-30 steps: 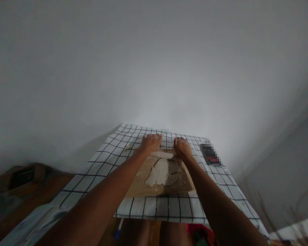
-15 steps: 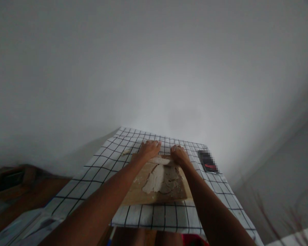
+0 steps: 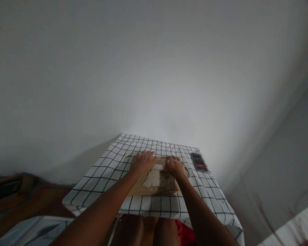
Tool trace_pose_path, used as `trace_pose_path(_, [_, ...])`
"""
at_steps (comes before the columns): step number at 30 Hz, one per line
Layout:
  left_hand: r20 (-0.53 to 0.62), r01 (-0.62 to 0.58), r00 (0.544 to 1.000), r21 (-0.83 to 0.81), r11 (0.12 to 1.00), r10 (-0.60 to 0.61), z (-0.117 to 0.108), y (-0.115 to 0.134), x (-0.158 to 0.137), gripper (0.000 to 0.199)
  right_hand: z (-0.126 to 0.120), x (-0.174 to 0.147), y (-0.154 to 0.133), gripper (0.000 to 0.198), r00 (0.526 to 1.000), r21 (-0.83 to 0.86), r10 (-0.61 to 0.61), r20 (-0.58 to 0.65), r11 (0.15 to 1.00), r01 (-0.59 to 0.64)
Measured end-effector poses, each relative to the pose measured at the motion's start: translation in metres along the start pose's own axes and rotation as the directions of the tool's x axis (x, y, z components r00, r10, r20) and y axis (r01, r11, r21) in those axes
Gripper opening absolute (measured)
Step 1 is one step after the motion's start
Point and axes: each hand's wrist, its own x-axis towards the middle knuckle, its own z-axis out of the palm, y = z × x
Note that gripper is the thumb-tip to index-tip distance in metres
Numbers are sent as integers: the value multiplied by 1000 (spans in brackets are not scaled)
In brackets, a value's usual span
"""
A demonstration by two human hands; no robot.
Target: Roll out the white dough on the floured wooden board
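A pale rolling pin (image 3: 158, 167) lies across flattened dough (image 3: 154, 179) on a wooden board (image 3: 138, 189). My left hand (image 3: 144, 162) is over the pin's left end, its fingers reaching forward over it. Over the other end, my right hand (image 3: 175, 164) is closed with its fingers bent. Only the middle of the pin shows between the hands; both ends are hidden beneath them. The dough has a ragged edge and spreads out on the near side of the pin.
A black-and-white checked cloth (image 3: 97, 186) covers the table. To the right lies a dark, pixelated flat object (image 3: 199, 162). A small pale piece (image 3: 128, 154) rests beyond the board's left corner. A white wall (image 3: 154, 85) stands behind the table.
My hands and the rolling pin have drawn back toward me over the dough. The left fingers look more stretched out. The camera view has shifted, so the table appears lower and smaller.
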Motion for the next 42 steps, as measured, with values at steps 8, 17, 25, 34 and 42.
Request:
trace_pose_path(8, [-149,19,989,31,999,-15,2,5,-40,42,24,-36,-5,40,985,84,44,-165,996,-31])
trace_pose_path(17, [-270,-92,958,48,995,101,-6,9,-74,40,28,-70,-11,45,980,157,62,-190,987,-32])
trace_pose_path(25, [-327,-134,934,47,990,142,-10,12,-109,42,34,-104,-21,51,970,148,86,-228,988,-53])
trace_pose_path(34, [-283,-103,954,-6,995,97,-18,14,-129,41,36,-133,-27,54,972,110,54,-229,993,-29])
trace_pose_path(42, [-238,-99,967,-14,995,93,-24,16,-132,41,31,-133,-28,51,979,124,72,-189,991,-49])
